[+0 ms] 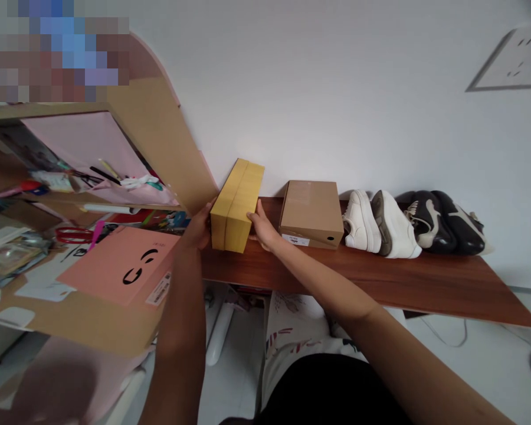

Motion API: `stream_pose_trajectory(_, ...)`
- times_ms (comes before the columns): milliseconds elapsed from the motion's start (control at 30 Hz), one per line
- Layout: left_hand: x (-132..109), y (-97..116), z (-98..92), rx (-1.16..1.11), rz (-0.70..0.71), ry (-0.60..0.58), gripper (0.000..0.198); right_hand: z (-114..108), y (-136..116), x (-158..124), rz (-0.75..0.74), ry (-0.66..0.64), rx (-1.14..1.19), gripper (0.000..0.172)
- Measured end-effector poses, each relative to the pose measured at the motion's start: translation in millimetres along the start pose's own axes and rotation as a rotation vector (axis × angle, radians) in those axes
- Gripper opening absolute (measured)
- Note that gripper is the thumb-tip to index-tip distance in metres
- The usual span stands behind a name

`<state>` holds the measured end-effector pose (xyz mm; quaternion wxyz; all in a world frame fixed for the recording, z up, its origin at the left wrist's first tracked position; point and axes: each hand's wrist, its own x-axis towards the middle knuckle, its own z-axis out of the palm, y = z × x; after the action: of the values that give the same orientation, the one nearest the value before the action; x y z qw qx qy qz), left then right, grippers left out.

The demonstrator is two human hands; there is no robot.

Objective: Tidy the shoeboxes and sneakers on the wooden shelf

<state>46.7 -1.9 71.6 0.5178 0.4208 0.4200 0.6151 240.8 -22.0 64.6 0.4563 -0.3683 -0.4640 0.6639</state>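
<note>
A yellow box (238, 203) stands on the left end of a dark wooden shelf (363, 277), against the white wall. My left hand (199, 227) presses on its left side and my right hand (262, 227) on its right side, so both hands grip the box between them. Just to the right sits a brown cardboard shoe box (312, 212) with a white label on its front.
A pair of white sneakers (378, 223) and a pair of black sneakers (445, 221) line the shelf further right. A cluttered desk with a pink box (119, 265) lies at left, beside a pink and tan shelf unit (159, 136). A wall socket (513, 59) is upper right.
</note>
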Motion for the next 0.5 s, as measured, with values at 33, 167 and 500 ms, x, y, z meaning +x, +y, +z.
stream_pose_trajectory(33,0,-2,-0.6,0.0,-0.02,0.007,0.049,-1,0,-1,0.008,-0.002,0.019,0.081)
stream_pose_trajectory(167,-4,-22,-7.1,-0.019,-0.183,0.123,0.047,-7,2,2,-0.054,0.018,-0.002,0.083)
stream_pose_trajectory(500,-29,-56,-33.8,-0.274,-0.522,0.291,0.037,-22,11,10,-0.2,0.118,-0.357,0.076)
